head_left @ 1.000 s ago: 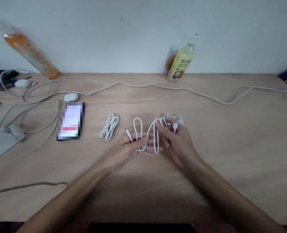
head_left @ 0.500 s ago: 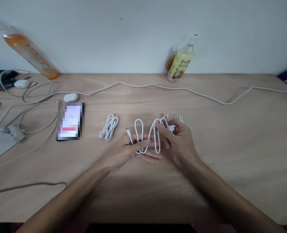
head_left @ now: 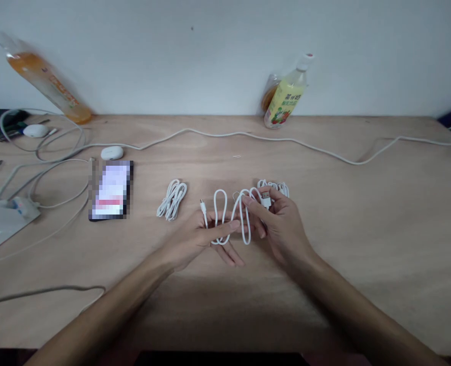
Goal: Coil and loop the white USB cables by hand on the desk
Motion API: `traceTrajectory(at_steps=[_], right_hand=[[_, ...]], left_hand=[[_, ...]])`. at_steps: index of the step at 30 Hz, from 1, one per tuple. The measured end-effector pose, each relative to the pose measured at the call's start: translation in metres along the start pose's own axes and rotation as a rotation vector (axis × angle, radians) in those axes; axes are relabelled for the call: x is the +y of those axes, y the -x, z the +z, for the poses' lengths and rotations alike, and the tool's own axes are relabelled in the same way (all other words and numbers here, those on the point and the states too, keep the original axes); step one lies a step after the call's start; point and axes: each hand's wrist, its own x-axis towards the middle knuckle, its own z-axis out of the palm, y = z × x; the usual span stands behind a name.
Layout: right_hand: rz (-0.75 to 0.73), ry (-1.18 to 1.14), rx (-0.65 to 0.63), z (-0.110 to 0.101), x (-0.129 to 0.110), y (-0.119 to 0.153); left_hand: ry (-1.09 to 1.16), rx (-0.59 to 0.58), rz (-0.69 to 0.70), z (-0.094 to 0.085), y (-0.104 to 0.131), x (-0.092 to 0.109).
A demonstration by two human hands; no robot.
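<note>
A white USB charging cable point(head_left: 246, 234) hangs in loops between my two hands above the table. My left hand point(head_left: 200, 235) pinches several of its bends under the thumb, and the small plug end point(head_left: 203, 206) sticks up beside the index finger. My right hand point(head_left: 282, 218) is closed on the other loops, with the USB-A plug point(head_left: 266, 198) standing out by its index finger. A coiled white cable point(head_left: 172, 199) lies on the table to the left of my hands. Another white cable bundle point(head_left: 283, 188) lies behind my right hand, partly hidden by it.
A phone point(head_left: 111, 190) and a white earbud case point(head_left: 112, 152) lie to the left. One long white cord point(head_left: 240, 134) crosses the table's back. An orange drink bottle point(head_left: 50, 84) and a yellow-labelled bottle point(head_left: 286, 99) stand by the wall. A power strip point(head_left: 4, 223) sits at the left edge.
The small plug has tipped more upright. My right hand and the USB-A plug have shifted slightly left, and my left hand's lower fingers have moved down.
</note>
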Motion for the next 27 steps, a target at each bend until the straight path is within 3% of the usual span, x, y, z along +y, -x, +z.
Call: traceTrajectory(at_steps=[11,18,22,27], right_hand=[[0.011,0.004,0.013,0.000,-0.003,0.000],[-0.005,0.022,0.016,-0.001,-0.002,0.000],[0.014,0.039,0.019,-0.001,-0.002,0.001],[0.039,0.030,0.003,-0.002,0.000,0.002]], left_hand=[[-0.071,-0.054,0.001,0.002,0.004,0.006],[-0.209,0.043,0.089,-0.002,-0.002,-0.001],[-0.143,0.032,0.118,0.002,-0.003,-0.002],[0.019,0.023,0.059,0.006,-0.002,-0.004]])
